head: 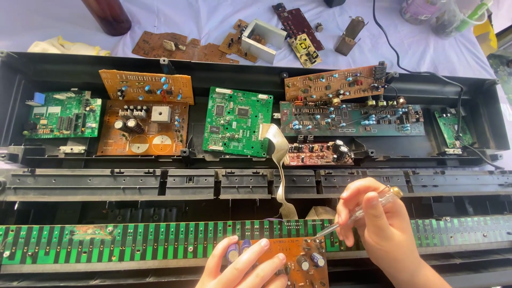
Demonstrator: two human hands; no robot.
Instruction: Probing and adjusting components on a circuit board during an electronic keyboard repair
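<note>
My left hand rests flat on a small orange circuit board at the bottom centre, fingers spread over its blue capacitors. My right hand grips a clear-handled screwdriver, its metal tip touching the upper right edge of that orange board. The board lies on a long green key-contact strip that runs across the opened black keyboard case. A grey ribbon cable runs from the green board above down toward the orange board.
Inside the case sit several boards: a green one at left, two orange ones, a central green one, a long dark green one. Loose boards, a metal bracket and a dark bottle lie on the white cloth behind.
</note>
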